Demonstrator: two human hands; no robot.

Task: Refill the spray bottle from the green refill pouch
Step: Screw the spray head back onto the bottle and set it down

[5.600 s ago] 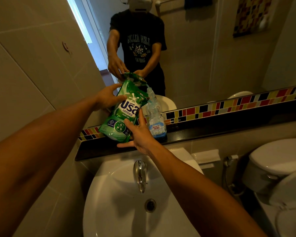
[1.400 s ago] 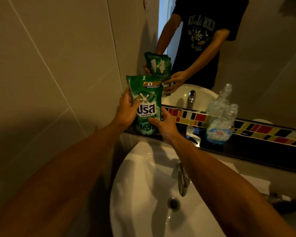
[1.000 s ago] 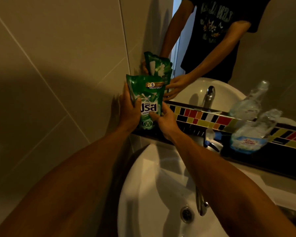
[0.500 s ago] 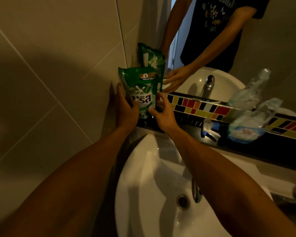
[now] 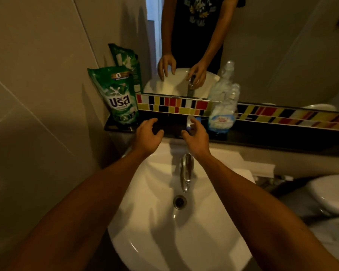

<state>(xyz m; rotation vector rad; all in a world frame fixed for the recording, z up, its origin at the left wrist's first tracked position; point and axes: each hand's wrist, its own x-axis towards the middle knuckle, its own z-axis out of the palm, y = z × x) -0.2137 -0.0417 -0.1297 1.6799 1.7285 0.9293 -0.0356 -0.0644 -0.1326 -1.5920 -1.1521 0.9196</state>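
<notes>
The green refill pouch [image 5: 119, 96] stands upright at the left end of the dark ledge [image 5: 262, 133], in the corner by the tiled wall. The clear spray bottle [image 5: 222, 112], without its head, stands on the ledge right of centre. A white and blue spray head [image 5: 191, 121] lies on the ledge just left of the bottle. My left hand [image 5: 148, 136] hovers open over the ledge's front edge, right of the pouch and apart from it. My right hand [image 5: 196, 137] is open too, its fingertips beside the spray head; touching or not is unclear.
A white washbasin [image 5: 155, 222] with a chrome tap [image 5: 186, 171] sits below my arms. Above the ledge runs a coloured mosaic strip [image 5: 172, 104], with a mirror over it. A white toilet [image 5: 333, 194] is at the right. Tiled wall closes the left side.
Both hands have let go of the pouch, which now stands alone on the ledge. The hands moved right, toward the middle of the ledge and the spray head.
</notes>
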